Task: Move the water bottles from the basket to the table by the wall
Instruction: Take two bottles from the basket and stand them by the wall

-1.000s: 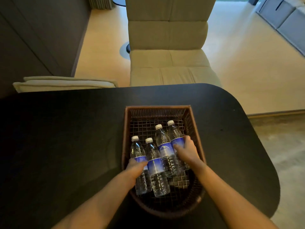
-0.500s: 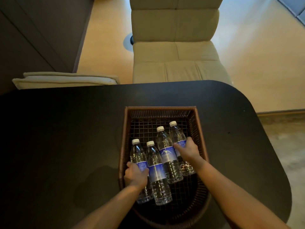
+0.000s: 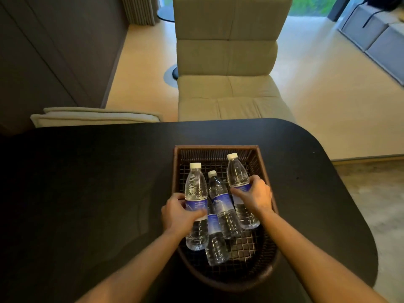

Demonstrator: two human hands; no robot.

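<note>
A brown woven basket (image 3: pixel 215 149) sits on a black table (image 3: pixel 87 182). My left hand (image 3: pixel 178 213) grips a clear water bottle (image 3: pixel 196 184) with a blue label and white cap, lifted above the basket's left side. My right hand (image 3: pixel 254 196) grips a second bottle (image 3: pixel 237 171) of the same kind, raised over the right side. Two more bottles lie in the basket: one (image 3: pixel 218 193) between the raised pair, and another (image 3: pixel 216 248) partly hidden beneath the left bottle.
A beige upholstered chair (image 3: pixel 227 68) stands just beyond the table's far edge. A second beige seat (image 3: pixel 94 117) shows at the far left by a dark wall panel (image 3: pixel 43 51). Pale floor lies to the right, with grey cabinets (image 3: pixel 376 31) far right.
Both hands have closed on the outer bottles and raised them from lying in the basket to tilted above it. The view has tipped upward a little.
</note>
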